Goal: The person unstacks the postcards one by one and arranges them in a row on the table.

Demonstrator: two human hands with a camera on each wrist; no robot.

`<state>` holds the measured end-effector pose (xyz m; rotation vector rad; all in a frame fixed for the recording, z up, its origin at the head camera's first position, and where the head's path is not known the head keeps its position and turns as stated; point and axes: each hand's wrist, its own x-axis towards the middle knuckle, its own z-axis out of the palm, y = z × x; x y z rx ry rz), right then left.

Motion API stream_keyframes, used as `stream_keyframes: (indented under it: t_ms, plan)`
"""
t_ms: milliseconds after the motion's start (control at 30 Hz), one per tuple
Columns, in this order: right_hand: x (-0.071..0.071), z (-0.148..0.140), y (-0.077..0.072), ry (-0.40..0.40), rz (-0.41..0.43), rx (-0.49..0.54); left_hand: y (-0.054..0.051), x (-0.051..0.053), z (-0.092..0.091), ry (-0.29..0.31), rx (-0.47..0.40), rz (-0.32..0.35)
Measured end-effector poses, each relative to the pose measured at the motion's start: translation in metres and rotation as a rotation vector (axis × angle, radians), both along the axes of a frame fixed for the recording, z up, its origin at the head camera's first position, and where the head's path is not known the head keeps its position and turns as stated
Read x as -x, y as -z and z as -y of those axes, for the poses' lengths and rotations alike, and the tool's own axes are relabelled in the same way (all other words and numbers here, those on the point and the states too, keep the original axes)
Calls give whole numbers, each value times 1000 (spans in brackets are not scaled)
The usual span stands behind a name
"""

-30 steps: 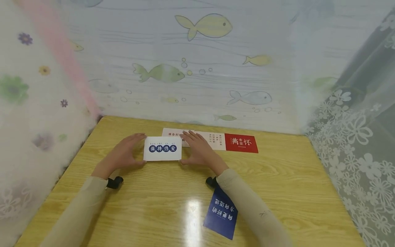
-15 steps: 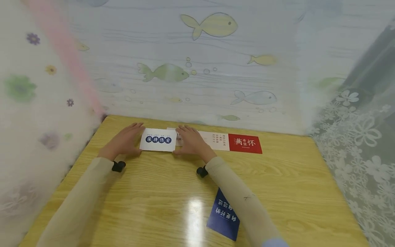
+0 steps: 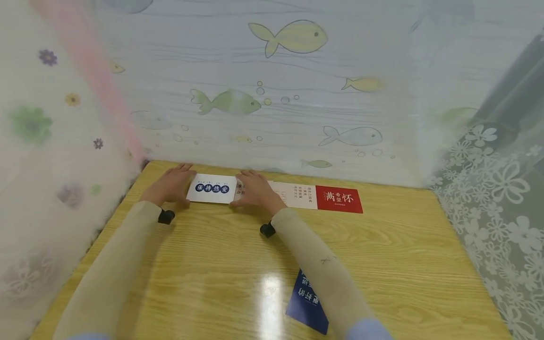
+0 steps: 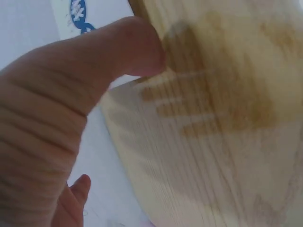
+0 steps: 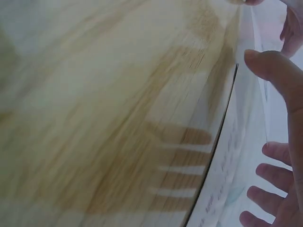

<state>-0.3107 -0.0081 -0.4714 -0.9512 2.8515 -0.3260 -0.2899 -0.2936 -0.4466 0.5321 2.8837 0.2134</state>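
A white card (image 3: 212,189) with blue round printed characters lies almost flat near the table's back edge, at the left end of a row of cards. My left hand (image 3: 172,185) holds its left edge, thumb at the near corner and fingers at the far one. On the opposite edge, my right hand (image 3: 257,192) holds the card the same way and hides part of the pale card behind. In the left wrist view, the left thumb (image 4: 137,47) sits at the white card's corner. Whether the card fully touches the wood cannot be told.
Right of my hands the row continues with a cream card (image 3: 299,195) and a red card (image 3: 339,199). A dark blue card (image 3: 307,302) lies nearer, partly under my right sleeve (image 3: 318,259). A fish-patterned curtain (image 3: 272,94) borders the wooden table (image 3: 204,264) behind.
Both hands have carried the white card away from me and slightly left, lowering it toward the table beside the row. The other cards have stayed put.
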Motion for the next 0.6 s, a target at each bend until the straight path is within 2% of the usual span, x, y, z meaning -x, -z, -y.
stream_keyframes:
  t_ms: [167, 300, 600]
  plan:
    - [9, 8, 6, -3, 38, 33, 5, 12, 9, -45, -6, 69]
    - [13, 11, 10, 14, 53, 37, 6, 17, 11, -86, -11, 121]
    - [17, 18, 9, 7, 84, 30, -11, 6, 5, -209, -9, 195]
